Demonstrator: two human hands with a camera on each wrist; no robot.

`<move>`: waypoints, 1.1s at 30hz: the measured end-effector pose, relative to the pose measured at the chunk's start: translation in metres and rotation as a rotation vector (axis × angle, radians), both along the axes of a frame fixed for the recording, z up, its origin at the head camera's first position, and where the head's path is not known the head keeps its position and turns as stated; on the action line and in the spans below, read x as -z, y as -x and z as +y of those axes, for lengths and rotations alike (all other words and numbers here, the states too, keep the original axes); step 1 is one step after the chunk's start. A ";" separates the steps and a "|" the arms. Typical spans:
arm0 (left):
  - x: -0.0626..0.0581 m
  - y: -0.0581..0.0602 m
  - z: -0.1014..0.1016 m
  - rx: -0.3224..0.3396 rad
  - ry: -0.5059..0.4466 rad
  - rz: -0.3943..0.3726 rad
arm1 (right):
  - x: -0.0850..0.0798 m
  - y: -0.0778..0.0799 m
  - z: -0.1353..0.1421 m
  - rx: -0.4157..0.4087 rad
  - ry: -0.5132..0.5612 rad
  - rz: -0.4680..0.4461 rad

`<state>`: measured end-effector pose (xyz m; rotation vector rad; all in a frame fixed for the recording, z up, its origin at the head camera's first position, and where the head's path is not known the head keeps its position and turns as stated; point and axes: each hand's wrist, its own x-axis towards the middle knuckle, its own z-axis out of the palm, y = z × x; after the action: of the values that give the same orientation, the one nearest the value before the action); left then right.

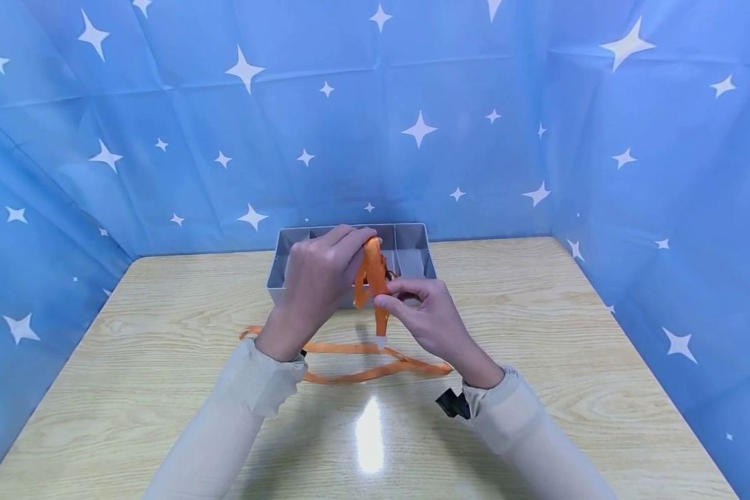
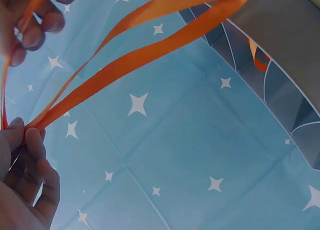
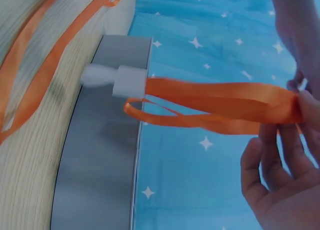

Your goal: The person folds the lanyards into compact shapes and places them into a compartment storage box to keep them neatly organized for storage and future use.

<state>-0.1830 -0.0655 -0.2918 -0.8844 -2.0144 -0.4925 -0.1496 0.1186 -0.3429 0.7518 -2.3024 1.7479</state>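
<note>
An orange lanyard with a white plastic end piece hangs folded between my two hands, over the front of the grey box. My left hand grips its upper end, with the fingertips partly hidden behind the strap. Lower down, my right hand pinches the strap between thumb and fingers. A loose loop of the strap swings out from the fingers in the left wrist view. On the table in front of the box lies another stretch of orange strap, spread in a long loop, partly behind my left wrist.
The grey divided box stands near the table's back edge. Inside one compartment shows a bit of orange strap. Blue star-printed cloth hangs behind and beside the wood-grain table.
</note>
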 end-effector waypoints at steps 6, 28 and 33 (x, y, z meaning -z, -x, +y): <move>-0.004 -0.002 0.002 0.041 -0.003 -0.016 | 0.006 0.003 0.001 0.056 -0.015 0.020; -0.015 -0.008 0.010 0.128 -0.026 -0.039 | 0.017 0.012 -0.002 0.126 0.161 -0.030; -0.017 -0.011 0.014 0.151 -0.019 -0.036 | 0.014 0.013 0.000 0.055 0.173 -0.138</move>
<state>-0.1716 -0.0520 -0.2745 -1.0274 -1.9813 -0.6142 -0.1630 0.1188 -0.3571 0.5486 -2.1940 1.9996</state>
